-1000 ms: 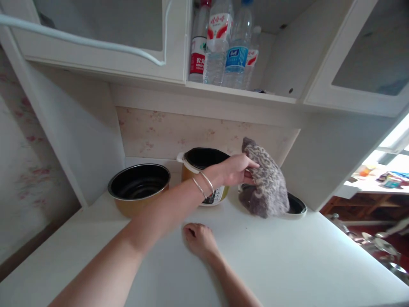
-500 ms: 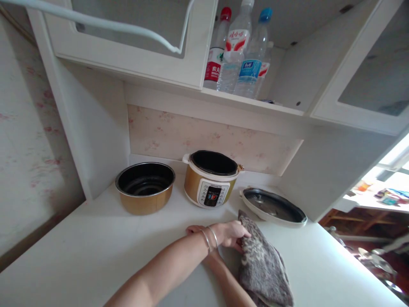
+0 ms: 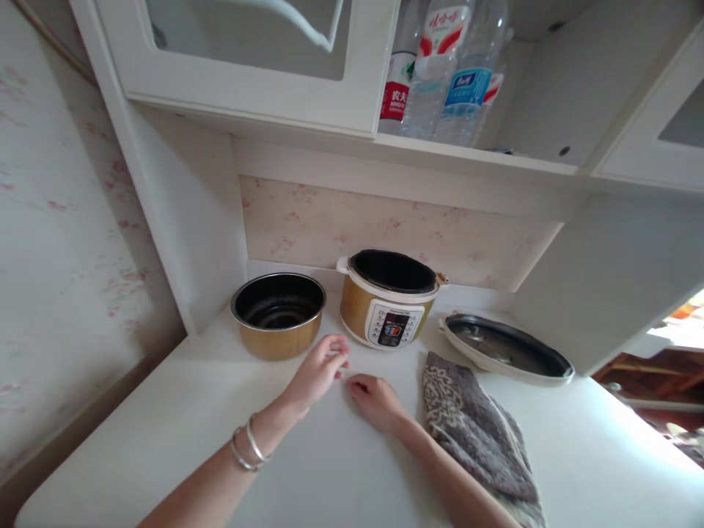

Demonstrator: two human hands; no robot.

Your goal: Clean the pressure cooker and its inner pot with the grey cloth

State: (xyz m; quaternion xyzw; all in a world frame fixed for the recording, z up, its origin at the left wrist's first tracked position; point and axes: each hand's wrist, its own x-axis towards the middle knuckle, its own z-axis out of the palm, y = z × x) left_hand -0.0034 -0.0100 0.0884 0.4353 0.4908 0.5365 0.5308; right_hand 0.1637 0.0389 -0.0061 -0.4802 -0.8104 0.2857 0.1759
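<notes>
A grey patterned cloth (image 3: 477, 434) lies on the white counter (image 3: 330, 469), just right of my right forearm. My left hand (image 3: 317, 369), with two bangles on its wrist, hovers empty with fingers loosely spread, just in front of the gold inner pot (image 3: 279, 315). My right hand (image 3: 375, 399) rests knuckles-up on the counter with fingers curled, holding nothing. Behind both hands stands a gold and white electric cooker (image 3: 389, 299), uncovered. Its lid (image 3: 506, 349) lies flat on the counter to the right.
Water bottles (image 3: 445, 70) stand on an open shelf above the cooker. White cabinet doors (image 3: 247, 51) hang overhead. A white side panel (image 3: 187, 220) closes the counter on the left, another on the right.
My left hand carried the cloth down from above the lid, laid it on the counter and let go. It then moved left toward the inner pot. The view shifted left.
</notes>
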